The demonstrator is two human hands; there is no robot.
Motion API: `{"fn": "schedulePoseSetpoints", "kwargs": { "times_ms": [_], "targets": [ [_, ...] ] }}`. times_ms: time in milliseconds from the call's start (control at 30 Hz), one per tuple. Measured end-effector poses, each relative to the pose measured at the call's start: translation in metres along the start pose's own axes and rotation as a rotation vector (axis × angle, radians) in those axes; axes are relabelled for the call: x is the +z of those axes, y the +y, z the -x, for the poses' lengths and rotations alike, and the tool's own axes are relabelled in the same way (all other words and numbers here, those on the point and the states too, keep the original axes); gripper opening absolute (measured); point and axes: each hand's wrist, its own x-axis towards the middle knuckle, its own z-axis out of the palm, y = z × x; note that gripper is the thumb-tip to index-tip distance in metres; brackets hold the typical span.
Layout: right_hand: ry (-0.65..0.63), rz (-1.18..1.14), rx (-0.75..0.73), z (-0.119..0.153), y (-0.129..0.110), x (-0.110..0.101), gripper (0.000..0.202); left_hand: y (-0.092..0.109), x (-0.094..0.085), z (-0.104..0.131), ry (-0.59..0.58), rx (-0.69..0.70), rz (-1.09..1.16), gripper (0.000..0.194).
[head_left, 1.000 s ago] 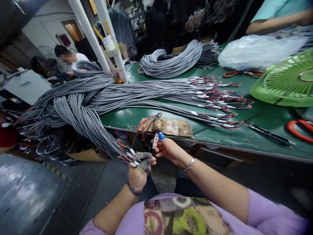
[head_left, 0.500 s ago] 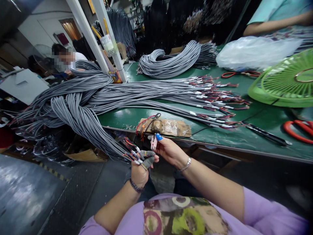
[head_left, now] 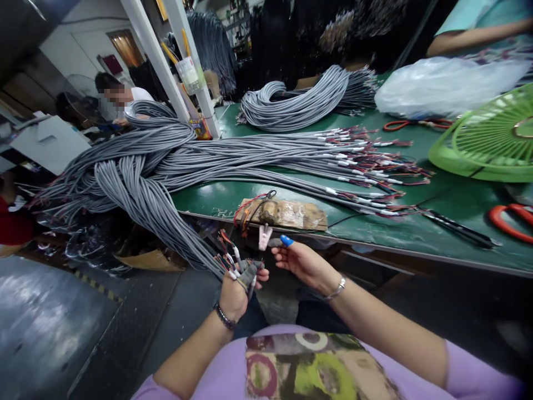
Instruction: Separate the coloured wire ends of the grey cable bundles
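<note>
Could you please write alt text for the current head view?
A person's left hand holds coloured wire ends of grey cables; the right hand is beside a pink clip. More cables and a green fan rest on a green table.

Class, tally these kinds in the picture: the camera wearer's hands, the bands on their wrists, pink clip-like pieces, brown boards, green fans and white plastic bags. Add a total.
Hands: 2 (left hand, right hand)
Wristbands: 2 (dark band, silver band)
Pink clip-like piece: 1
Brown board: 1
Green fan: 1
White plastic bag: 1
Total: 8
</note>
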Motion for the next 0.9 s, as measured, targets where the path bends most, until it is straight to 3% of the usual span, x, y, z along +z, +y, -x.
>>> {"fn": "schedulePoseSetpoints", "kwargs": {
  "times_ms": [167, 300, 467, 600, 700, 833, 900],
  "targets": [
    [0.032, 0.336, -0.186, 0.013, 0.001, -0.004, 0.028, 0.001, -0.003, 0.005, -0.009, -0.057, -0.073, 0.034],
    [-0.015, 0.66, -0.401, 0.03, 0.002, 0.007, 0.025, -0.001, -0.002, 0.013, -0.02, 0.003, -0.138, 0.035],
    [-0.144, 0.857, -0.596, 0.049, 0.007, 0.024, 0.021, -0.003, 0.001, 0.022, -0.109, 0.122, -0.222, 0.031],
    [-0.177, 1.015, -0.755, 0.063, 0.005, 0.038, 0.017, 0.003, 0.007, 0.032, -0.227, 0.089, -0.343, 0.029],
    [-0.209, 1.026, -0.779, 0.073, 0.004, 0.046, 0.017, 0.011, 0.012, 0.041, -0.298, 0.096, -0.375, 0.028],
    [-0.168, 0.905, -0.694, 0.085, 0.008, 0.045, 0.022, 0.027, 0.011, 0.056, -0.376, 0.138, -0.334, 0.029],
    [-0.132, 0.843, -0.668, 0.089, 0.01, 0.041, 0.024, 0.034, 0.006, 0.066, -0.326, 0.163, -0.261, 0.033]
  ]
}}
